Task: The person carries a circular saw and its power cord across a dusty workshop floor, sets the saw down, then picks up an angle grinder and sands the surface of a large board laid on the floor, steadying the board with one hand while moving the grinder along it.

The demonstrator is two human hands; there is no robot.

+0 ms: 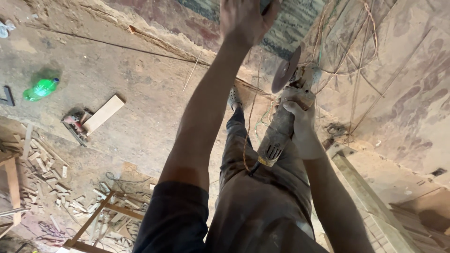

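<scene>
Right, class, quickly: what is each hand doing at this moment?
Left hand: raised, fingers curled on something mostly cut off at the frame's top; cannot tell what.
Right hand: closed around the angle grinder.

head cam | looks steeply down | close on hands (276,70) | floor (140,93) far below

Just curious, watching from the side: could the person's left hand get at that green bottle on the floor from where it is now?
Probably not: the left hand is raised high, and the green bottle lies far below on the floor.

Warm, even daylight, soft shadows, no glare; wide-angle stretching at edges, slight blur throughout.
</scene>
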